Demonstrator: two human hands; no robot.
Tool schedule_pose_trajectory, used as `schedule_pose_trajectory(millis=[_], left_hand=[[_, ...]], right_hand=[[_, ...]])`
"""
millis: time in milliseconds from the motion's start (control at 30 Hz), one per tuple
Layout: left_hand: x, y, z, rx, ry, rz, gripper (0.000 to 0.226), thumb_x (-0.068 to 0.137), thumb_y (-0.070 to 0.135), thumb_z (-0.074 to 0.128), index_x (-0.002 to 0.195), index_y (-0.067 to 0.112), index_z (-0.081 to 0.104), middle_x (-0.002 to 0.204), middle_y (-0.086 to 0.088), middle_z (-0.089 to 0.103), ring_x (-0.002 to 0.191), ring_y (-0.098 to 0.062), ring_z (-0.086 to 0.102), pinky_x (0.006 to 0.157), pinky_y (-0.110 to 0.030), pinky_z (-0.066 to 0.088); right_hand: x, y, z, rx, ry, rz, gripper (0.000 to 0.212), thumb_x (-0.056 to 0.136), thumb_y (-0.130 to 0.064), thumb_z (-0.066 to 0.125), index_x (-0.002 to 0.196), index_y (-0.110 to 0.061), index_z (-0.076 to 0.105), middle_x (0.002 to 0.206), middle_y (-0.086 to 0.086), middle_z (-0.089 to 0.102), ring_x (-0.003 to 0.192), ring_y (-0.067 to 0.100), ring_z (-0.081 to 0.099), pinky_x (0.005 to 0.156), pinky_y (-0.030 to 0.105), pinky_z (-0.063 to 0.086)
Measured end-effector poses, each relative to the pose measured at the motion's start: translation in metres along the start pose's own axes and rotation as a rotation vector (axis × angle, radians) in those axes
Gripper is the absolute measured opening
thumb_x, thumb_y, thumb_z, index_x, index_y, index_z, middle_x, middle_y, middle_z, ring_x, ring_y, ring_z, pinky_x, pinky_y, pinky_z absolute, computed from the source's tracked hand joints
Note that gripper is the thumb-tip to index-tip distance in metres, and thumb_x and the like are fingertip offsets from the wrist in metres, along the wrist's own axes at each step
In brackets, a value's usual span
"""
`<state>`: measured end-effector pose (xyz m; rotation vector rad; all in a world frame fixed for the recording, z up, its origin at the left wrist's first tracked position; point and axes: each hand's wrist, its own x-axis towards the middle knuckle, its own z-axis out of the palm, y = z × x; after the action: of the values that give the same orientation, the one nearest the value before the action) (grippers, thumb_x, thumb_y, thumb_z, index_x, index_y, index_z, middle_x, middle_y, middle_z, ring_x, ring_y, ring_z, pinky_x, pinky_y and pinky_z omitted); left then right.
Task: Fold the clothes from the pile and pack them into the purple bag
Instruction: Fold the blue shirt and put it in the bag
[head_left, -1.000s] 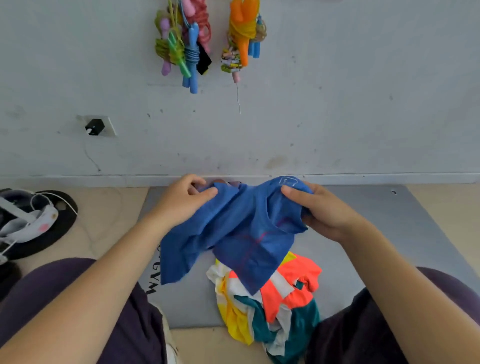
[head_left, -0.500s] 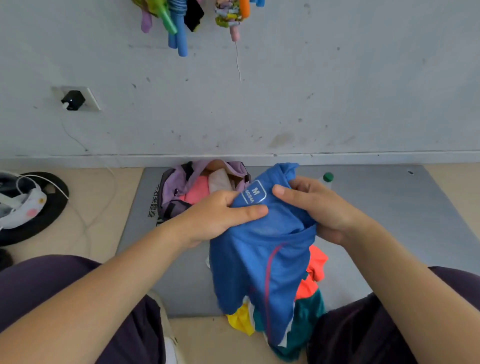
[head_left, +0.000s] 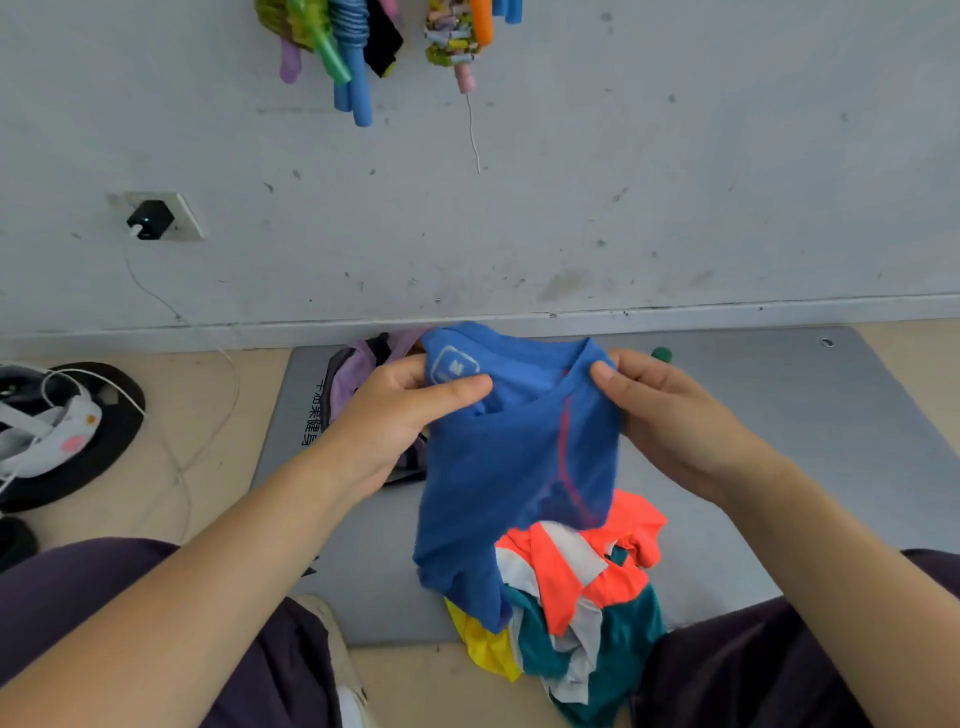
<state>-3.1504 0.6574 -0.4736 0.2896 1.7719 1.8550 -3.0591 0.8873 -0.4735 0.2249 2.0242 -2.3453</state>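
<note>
We hold up the blue shirt (head_left: 514, 457)

Our left hand (head_left: 400, 415) and right hand (head_left: 670, 415) each pinch its top edge; the clothes pile (head_left: 576, 592) lies below them.

A bundle of coloured skipping ropes (head_left: 337, 47) is hung high on the scuffed grey wall (head_left: 675, 182), and a second bundle with an orange handle (head_left: 467, 36) is hung just beside it, a thin cord trailing below. A black charger (head_left: 149, 220) is plugged into a wall socket (head_left: 179, 215), from which a white cable (head_left: 208, 332) is led down to the beige floor (head_left: 208, 441). A grey mat (head_left: 805, 426) with black printed characters is laid against the skirting, a green bottle cap (head_left: 662, 355) is seen on it, and a black round object bearing a white item (head_left: 57, 436) is set at the left edge.
</note>
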Motion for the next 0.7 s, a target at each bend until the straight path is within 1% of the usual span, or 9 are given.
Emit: schedule_pose_trajectory(millis=[100,167,233,300,400,467,533,600,700], left_hand=[[-0.005,0.000,-0.001,0.032,-0.145,-0.017,0.045,0.071,0.014,0.078,0.114,0.011,0.067,0.112,-0.007,0.073,0.103,-0.017,0.069,0.086,-0.031,0.055],[-0.009,-0.001,0.000,0.040,-0.214,-0.025,0.043,0.072,0.004,0.078,0.113,0.014,0.065,0.102,0.003,0.076,0.093,-0.008,0.071,0.071,-0.018,0.054],[-0.011,-0.001,0.002,0.038,-0.217,-0.021,0.047,0.073,-0.001,0.076,0.115,0.014,0.062,0.094,0.009,0.075,0.084,-0.004,0.070,0.062,-0.013,0.050],[-0.012,-0.001,0.000,0.029,-0.186,-0.002,0.054,0.069,0.004,0.076,0.118,0.019,0.058,0.092,0.014,0.071,0.080,-0.004,0.067,0.058,-0.017,0.050],[-0.011,0.001,-0.005,0.156,-0.222,-0.002,0.049,0.070,0.011,0.080,0.113,0.030,0.064,0.086,0.013,0.066,0.069,-0.008,0.062,0.051,-0.023,0.049],[-0.010,-0.001,-0.008,0.279,-0.238,-0.039,0.044,0.075,0.011,0.083,0.114,0.027,0.067,0.084,0.003,0.068,0.065,-0.015,0.062,0.051,-0.025,0.051],[-0.008,-0.003,-0.010,0.350,-0.206,-0.048,0.039,0.079,0.014,0.080,0.114,0.027,0.068,0.084,0.001,0.069,0.064,-0.021,0.062,0.053,-0.025,0.054],[-0.005,-0.004,-0.015,0.401,-0.197,-0.041,0.031,0.081,0.017,0.079,0.108,0.026,0.070,0.078,0.003,0.070,0.058,-0.020,0.061,0.054,-0.024,0.052],[-0.001,-0.005,-0.023,0.499,-0.205,-0.052,0.017,0.081,0.020,0.079,0.095,0.015,0.070,0.065,-0.004,0.067,0.053,-0.021,0.063,0.055,-0.026,0.052]], right_hand=[[-0.005,-0.006,0.000,-0.068,0.070,-0.021,0.023,0.084,-0.035,0.060,0.083,-0.013,0.064,0.074,0.007,0.059,0.067,0.015,0.055,0.061,0.027,0.045],[-0.008,-0.009,0.000,-0.100,0.091,-0.044,0.018,0.082,-0.036,0.061,0.072,-0.022,0.066,0.066,-0.001,0.061,0.059,0.009,0.055,0.055,0.019,0.045],[-0.011,-0.012,-0.002,-0.122,0.101,-0.063,0.018,0.080,-0.037,0.063,0.073,-0.022,0.069,0.066,-0.003,0.064,0.059,0.007,0.057,0.054,0.017,0.047],[-0.012,-0.013,-0.006,-0.127,0.109,-0.068,0.020,0.080,-0.039,0.064,0.079,-0.020,0.070,0.071,0.000,0.067,0.064,0.010,0.061,0.058,0.019,0.051],[-0.014,-0.014,-0.011,-0.139,0.139,-0.068,0.023,0.083,-0.038,0.064,0.084,-0.016,0.069,0.076,0.003,0.066,0.069,0.014,0.061,0.062,0.023,0.052],[-0.014,-0.013,-0.013,-0.160,0.154,-0.061,0.017,0.090,-0.032,0.063,0.084,-0.018,0.068,0.076,0.004,0.066,0.069,0.015,0.061,0.063,0.024,0.052],[-0.014,-0.012,-0.015,-0.208,0.180,-0.056,0.017,0.095,-0.028,0.060,0.084,-0.019,0.069,0.076,0.004,0.067,0.070,0.016,0.061,0.064,0.026,0.052],[-0.014,-0.013,-0.017,-0.251,0.209,-0.055,0.019,0.096,-0.028,0.059,0.081,-0.021,0.069,0.075,0.002,0.067,0.069,0.015,0.061,0.064,0.027,0.051],[-0.013,-0.016,-0.020,-0.243,0.250,-0.055,0.021,0.096,-0.028,0.059,0.078,-0.022,0.068,0.072,0.000,0.066,0.067,0.013,0.060,0.061,0.024,0.051]])
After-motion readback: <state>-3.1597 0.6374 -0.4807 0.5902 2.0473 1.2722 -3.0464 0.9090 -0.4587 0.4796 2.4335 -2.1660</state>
